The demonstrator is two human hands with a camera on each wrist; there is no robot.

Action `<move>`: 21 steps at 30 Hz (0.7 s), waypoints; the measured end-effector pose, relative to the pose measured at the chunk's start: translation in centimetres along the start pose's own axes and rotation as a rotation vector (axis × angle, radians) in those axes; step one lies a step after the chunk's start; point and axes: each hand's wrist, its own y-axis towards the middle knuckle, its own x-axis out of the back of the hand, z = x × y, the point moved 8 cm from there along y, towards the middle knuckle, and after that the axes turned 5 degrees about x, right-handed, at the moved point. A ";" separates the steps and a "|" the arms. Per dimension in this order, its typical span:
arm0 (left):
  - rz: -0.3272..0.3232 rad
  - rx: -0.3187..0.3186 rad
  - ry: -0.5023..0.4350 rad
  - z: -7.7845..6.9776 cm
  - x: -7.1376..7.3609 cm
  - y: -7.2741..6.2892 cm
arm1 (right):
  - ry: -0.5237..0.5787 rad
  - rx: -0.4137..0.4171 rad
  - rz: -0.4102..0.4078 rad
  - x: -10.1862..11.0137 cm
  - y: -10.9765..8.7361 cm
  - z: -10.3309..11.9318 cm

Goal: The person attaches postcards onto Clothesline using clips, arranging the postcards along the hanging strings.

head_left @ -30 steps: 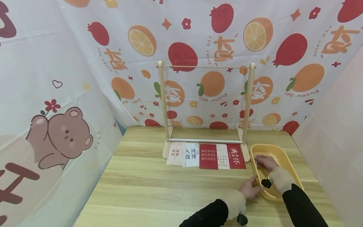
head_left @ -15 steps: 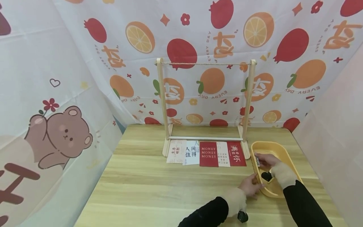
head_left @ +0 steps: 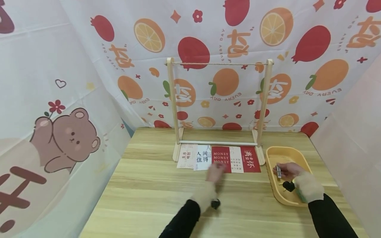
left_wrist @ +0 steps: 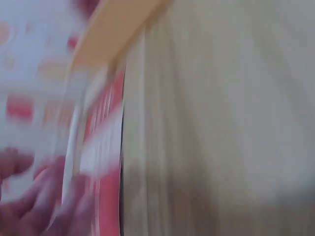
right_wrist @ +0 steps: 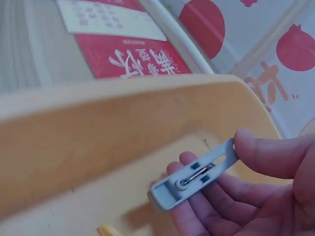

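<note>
My right hand is over the yellow tray and pinches a pale grey clothes peg. In the right wrist view the thumb presses one end of the peg, fingers lie under it, and its metal spring shows. My left hand is at the front edge of the red MONEY card and looks blurred. Nothing shows in its grasp; whether it touches the card I cannot tell. Beside that card lie a white card, a pale card and a red-and-white card.
Behind the cards stands a wooden frame with a string across its top and a white rod low down. A yellow piece lies in the tray. Printed cloth hangs behind the wooden table.
My left hand has left the tray's side and moved left to the cards. My right hand has raised the clothes peg from the tray's left wall and drawn it slightly right.
</note>
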 end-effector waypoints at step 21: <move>-0.391 0.261 0.675 6.4 15.2 2.8 | -0.350 0.348 -0.237 -1.2 -1.7 4.5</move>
